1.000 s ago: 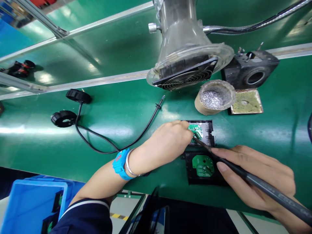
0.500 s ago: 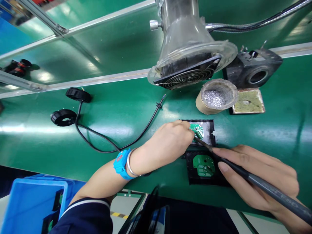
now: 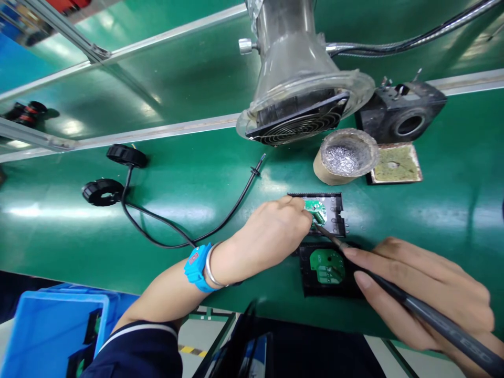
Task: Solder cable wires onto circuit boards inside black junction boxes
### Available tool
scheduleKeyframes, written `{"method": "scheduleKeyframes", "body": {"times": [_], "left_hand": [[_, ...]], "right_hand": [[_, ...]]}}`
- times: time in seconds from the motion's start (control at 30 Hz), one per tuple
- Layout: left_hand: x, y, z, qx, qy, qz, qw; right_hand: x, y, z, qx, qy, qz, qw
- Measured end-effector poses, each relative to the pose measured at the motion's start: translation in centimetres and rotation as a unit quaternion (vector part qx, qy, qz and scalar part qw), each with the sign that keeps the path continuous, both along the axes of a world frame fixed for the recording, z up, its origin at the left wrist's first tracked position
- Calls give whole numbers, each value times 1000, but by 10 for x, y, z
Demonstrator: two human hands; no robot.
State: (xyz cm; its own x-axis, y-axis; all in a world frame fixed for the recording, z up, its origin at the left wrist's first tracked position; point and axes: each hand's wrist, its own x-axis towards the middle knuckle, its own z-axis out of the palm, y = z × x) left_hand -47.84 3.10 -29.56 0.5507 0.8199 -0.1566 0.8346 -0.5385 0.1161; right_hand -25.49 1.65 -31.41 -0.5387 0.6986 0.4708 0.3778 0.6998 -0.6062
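My right hand [image 3: 417,289] is closed around a black soldering iron [image 3: 397,294], its tip angled down onto a green circuit board [image 3: 316,206] in a black casing [image 3: 336,210]. Curled at the left side of that board is my left hand [image 3: 277,228], its fingertips turned away from view; what they pinch is hidden. A blue wrist strap and a silver bangle are on the left wrist. Just below lies a second black casing [image 3: 309,286] with another green board [image 3: 326,265] in it, partly under the iron and right fingers.
Behind the boards stand a cup of silvery bits [image 3: 325,170], a yellowish sponge tray [image 3: 417,176] and a dark iron holder [image 3: 427,107]. A fume extractor hood [image 3: 301,123] hangs above. At left lie a black cable [image 3: 230,215] with round black parts and a blue bin [image 3: 63,299].
The view has shifted slightly. My right hand sits a little farther right and lower in the picture, with the iron's tip still at the upper board. My left hand stays curled there.
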Motion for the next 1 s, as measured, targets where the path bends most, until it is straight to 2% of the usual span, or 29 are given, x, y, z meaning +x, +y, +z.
{"method": "scheduleKeyframes", "body": {"times": [0.63, 0.83, 1.0], "left_hand": [[0, -2, -2, 2, -5, 2, 1000], [1, -2, -1, 1, 0, 5, 1000], [1, -3, 0, 11, 7, 3, 1000]], "right_hand": [[-5, 2, -4, 8, 10, -3, 1000], [-4, 5, -7, 21, -1, 35, 999], [3, 1, 3, 11, -2, 12, 1000]]}}
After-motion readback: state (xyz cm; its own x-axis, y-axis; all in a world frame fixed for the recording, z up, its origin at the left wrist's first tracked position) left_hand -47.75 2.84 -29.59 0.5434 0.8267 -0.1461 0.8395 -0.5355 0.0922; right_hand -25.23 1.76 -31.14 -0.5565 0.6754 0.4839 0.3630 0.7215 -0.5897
